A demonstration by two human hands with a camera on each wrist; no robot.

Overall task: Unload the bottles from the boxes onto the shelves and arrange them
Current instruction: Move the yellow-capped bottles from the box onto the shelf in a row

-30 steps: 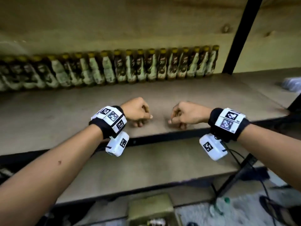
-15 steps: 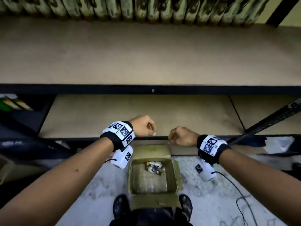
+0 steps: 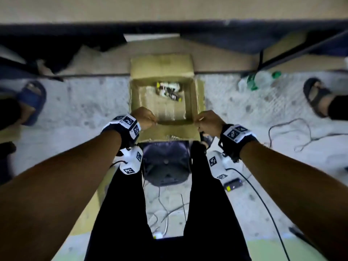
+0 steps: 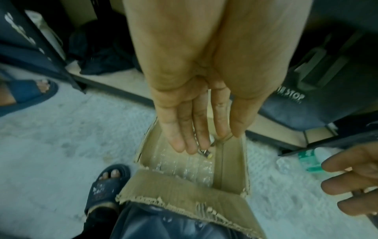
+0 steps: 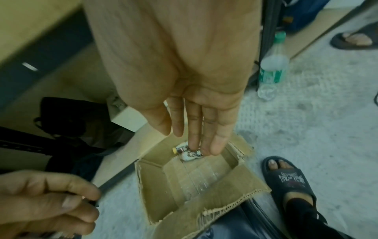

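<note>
An open cardboard box (image 3: 194,102) stands on the floor below the shelf. Two small bottles (image 3: 168,90) with yellow caps lie at its far end, also seen in the right wrist view as bottles (image 5: 189,152). In the left wrist view only one bottle's (image 4: 206,154) cap end shows past my fingers. My left hand (image 3: 150,119) hovers over the box's near left corner and holds nothing. My right hand (image 3: 199,121) hovers over the near right corner, also empty. Both wrist views show relaxed fingers (image 4: 192,137) (image 5: 214,137) pointing down into the box.
A clear water bottle (image 3: 258,81) with a green label lies on the floor right of the box. Other people's sandalled feet (image 3: 31,102) (image 3: 318,97) flank it. Cables (image 3: 293,132) trail on the right. The dark shelf edge (image 3: 169,27) runs above the box.
The view has dropped from the shelf with its row of bottles to the floor. Both hands came down from shelf height to just above the box's near rim, still empty.
</note>
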